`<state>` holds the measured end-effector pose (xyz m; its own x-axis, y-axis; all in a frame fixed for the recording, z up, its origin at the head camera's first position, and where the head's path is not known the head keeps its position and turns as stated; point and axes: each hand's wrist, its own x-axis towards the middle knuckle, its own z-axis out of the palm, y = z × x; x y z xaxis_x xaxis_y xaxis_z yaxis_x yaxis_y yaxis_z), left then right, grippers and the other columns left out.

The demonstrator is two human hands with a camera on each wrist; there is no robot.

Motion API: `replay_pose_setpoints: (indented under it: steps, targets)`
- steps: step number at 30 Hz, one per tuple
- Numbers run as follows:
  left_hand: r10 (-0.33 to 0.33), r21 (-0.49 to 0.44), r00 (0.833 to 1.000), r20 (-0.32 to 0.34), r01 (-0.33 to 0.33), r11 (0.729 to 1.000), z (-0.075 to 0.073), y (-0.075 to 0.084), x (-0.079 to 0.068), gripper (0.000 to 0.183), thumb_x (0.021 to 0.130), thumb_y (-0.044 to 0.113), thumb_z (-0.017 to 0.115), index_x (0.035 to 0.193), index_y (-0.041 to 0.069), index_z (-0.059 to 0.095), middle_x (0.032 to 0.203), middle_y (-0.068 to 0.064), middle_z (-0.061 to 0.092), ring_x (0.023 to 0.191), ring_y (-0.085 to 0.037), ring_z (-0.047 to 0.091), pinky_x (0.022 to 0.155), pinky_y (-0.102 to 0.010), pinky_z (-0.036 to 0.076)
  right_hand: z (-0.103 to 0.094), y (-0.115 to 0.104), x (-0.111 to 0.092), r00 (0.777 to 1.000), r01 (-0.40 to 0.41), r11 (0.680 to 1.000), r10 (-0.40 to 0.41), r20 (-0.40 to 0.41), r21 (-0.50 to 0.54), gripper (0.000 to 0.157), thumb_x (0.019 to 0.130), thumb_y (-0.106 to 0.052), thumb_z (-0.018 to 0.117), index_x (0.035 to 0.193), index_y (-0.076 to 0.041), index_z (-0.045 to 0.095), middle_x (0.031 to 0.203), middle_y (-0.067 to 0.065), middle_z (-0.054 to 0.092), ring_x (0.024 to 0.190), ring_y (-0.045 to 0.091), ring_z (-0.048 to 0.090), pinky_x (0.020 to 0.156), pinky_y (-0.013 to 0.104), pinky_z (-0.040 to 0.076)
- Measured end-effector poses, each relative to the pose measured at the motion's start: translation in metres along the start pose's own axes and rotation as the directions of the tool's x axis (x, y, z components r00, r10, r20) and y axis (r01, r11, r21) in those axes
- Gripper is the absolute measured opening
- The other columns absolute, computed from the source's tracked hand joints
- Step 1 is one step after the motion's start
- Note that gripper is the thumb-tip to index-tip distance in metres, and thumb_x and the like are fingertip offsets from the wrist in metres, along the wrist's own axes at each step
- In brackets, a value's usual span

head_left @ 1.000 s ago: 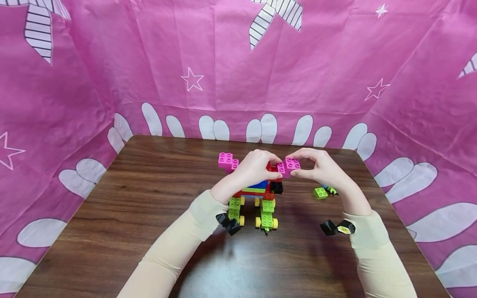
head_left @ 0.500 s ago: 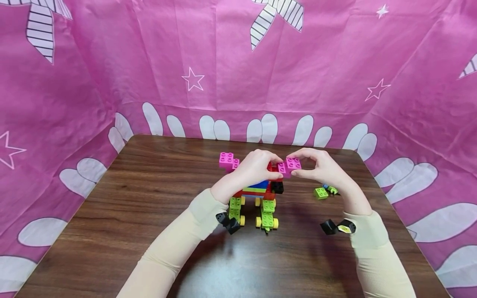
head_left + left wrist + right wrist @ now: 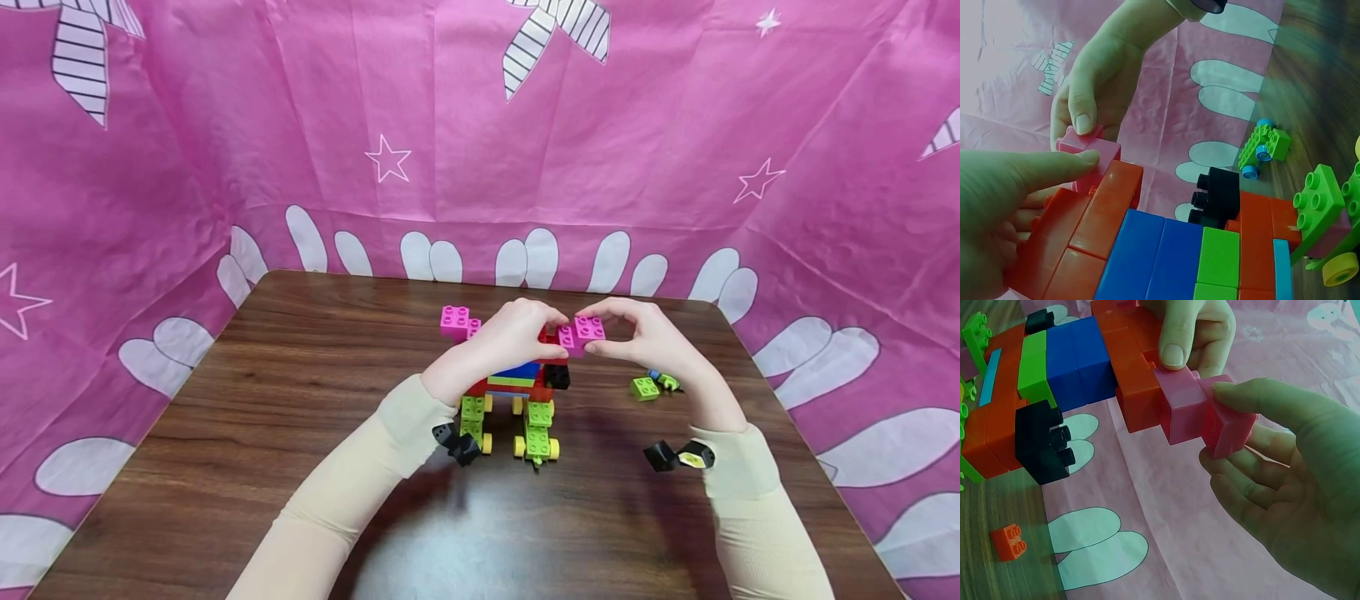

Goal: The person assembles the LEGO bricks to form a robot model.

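A standing block model of stacked toy bricks has a blue row (image 3: 520, 372), red bricks (image 3: 1107, 206) and lime wheeled feet (image 3: 537, 442). Two stepped pink bricks jut from its right top end. My left hand (image 3: 517, 333) pinches the inner pink brick (image 3: 1182, 403), its thumb pressed on that brick where it meets the red ones. Between thumb and fingers, my right hand (image 3: 641, 333) holds the outer pink brick (image 3: 589, 327). The two pink bricks touch. More pink bricks (image 3: 454, 321) step out at the model's left end. My left hand hides part of the top.
On the brown wooden table (image 3: 300, 375), a lime brick (image 3: 645, 388) lies to the right beside a small lime-and-blue wheeled piece (image 3: 666, 382). A loose orange brick (image 3: 1009, 542) shows in the right wrist view. Black bricks (image 3: 1041, 442) stick out from the model's side. Pink cloth (image 3: 480, 125) surrounds the table.
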<state>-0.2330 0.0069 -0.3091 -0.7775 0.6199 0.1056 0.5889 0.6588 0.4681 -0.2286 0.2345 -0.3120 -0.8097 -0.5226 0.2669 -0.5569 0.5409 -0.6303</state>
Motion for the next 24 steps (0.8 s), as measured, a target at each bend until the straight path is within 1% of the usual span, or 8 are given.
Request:
replay_pose_setpoints:
  steps: [3, 6, 10, 12, 14, 17, 19, 24]
  targets:
    - [-0.005, 0.018, 1.000, -0.002, 0.005, 1.000, -0.003, 0.003, 0.000, 0.052, 0.085, 0.036, 0.073, 0.130, 0.011, 0.061, 0.126, -0.002, 0.065, 0.114, -0.015, 0.061, 0.096, -0.026, 0.049, 0.000, 0.000, 0.000, 1.000, -0.001, 1.000, 0.001, -0.004, 0.007, 0.036, 0.081, -0.009, 0.077, 0.115, -0.009, 0.067, 0.100, 0.005, 0.070, 0.092, 0.001, 0.061, 0.078, 0.019, 0.048]
    - [-0.007, 0.015, 1.000, -0.006, 0.007, 1.000, -0.007, 0.004, -0.002, 0.054, 0.085, 0.037, 0.073, 0.131, 0.011, 0.061, 0.127, -0.002, 0.065, 0.114, -0.014, 0.060, 0.096, -0.025, 0.049, 0.000, -0.001, -0.001, 1.000, -0.009, 1.000, 0.009, -0.008, 0.012, 0.038, 0.081, -0.009, 0.077, 0.117, -0.009, 0.067, 0.101, 0.005, 0.070, 0.092, 0.001, 0.061, 0.076, 0.018, 0.048]
    - [0.000, -0.004, 1.000, -0.015, 0.000, 1.000, -0.015, 0.005, -0.009, 0.052, 0.086, 0.036, 0.071, 0.131, 0.012, 0.061, 0.128, -0.001, 0.064, 0.117, -0.013, 0.059, 0.098, -0.026, 0.048, 0.000, -0.001, -0.002, 1.000, -0.029, 0.999, 0.029, -0.010, 0.014, 0.040, 0.081, -0.010, 0.077, 0.119, -0.007, 0.065, 0.103, 0.007, 0.070, 0.094, 0.000, 0.061, 0.075, 0.020, 0.048]
    - [0.008, -0.016, 0.999, -0.041, -0.009, 1.000, -0.019, 0.004, -0.014, 0.049, 0.087, 0.035, 0.071, 0.130, 0.012, 0.061, 0.127, -0.001, 0.064, 0.118, -0.013, 0.059, 0.099, -0.026, 0.048, 0.001, 0.000, -0.003, 0.999, -0.038, 0.999, 0.038, -0.013, 0.015, 0.041, 0.081, -0.011, 0.077, 0.120, -0.008, 0.065, 0.105, 0.007, 0.070, 0.094, 0.000, 0.061, 0.074, 0.021, 0.047]
    - [0.024, -0.035, 0.995, -0.094, -0.028, 0.999, -0.023, 0.002, -0.020, 0.046, 0.088, 0.033, 0.071, 0.127, 0.012, 0.063, 0.125, -0.002, 0.066, 0.117, -0.014, 0.059, 0.099, -0.028, 0.048, 0.001, 0.000, -0.004, 0.999, -0.043, 0.999, 0.044, -0.019, 0.017, 0.041, 0.082, -0.012, 0.077, 0.120, -0.008, 0.065, 0.105, 0.007, 0.070, 0.094, -0.001, 0.061, 0.074, 0.022, 0.048]
    - [0.047, -0.069, 0.981, -0.191, -0.061, 0.996, -0.027, -0.006, -0.027, 0.042, 0.088, 0.032, 0.071, 0.124, 0.012, 0.065, 0.120, -0.002, 0.067, 0.114, -0.014, 0.061, 0.099, -0.028, 0.048, 0.001, 0.002, -0.005, 0.998, -0.047, 0.999, 0.048, -0.029, 0.023, 0.040, 0.082, -0.012, 0.077, 0.120, -0.010, 0.066, 0.105, 0.007, 0.070, 0.094, -0.001, 0.061, 0.074, 0.021, 0.048]
    - [0.069, -0.089, 0.963, -0.261, -0.095, 0.992, -0.031, -0.012, -0.031, 0.040, 0.088, 0.031, 0.071, 0.122, 0.011, 0.066, 0.118, -0.002, 0.069, 0.112, -0.015, 0.061, 0.098, -0.029, 0.048, 0.001, 0.003, -0.006, 0.998, -0.052, 0.998, 0.053, -0.033, 0.029, 0.040, 0.082, -0.011, 0.077, 0.120, -0.010, 0.066, 0.105, 0.008, 0.070, 0.093, -0.001, 0.062, 0.073, 0.022, 0.049]
    - [0.097, -0.143, 0.913, -0.395, -0.165, 0.976, -0.037, -0.033, -0.043, 0.039, 0.087, 0.030, 0.072, 0.120, 0.009, 0.067, 0.117, -0.003, 0.069, 0.111, -0.017, 0.061, 0.099, -0.032, 0.046, 0.000, 0.004, -0.007, 0.997, -0.061, 0.998, 0.062, -0.036, 0.032, 0.039, 0.082, -0.011, 0.076, 0.120, -0.009, 0.066, 0.104, 0.009, 0.070, 0.093, -0.001, 0.061, 0.074, 0.022, 0.050]
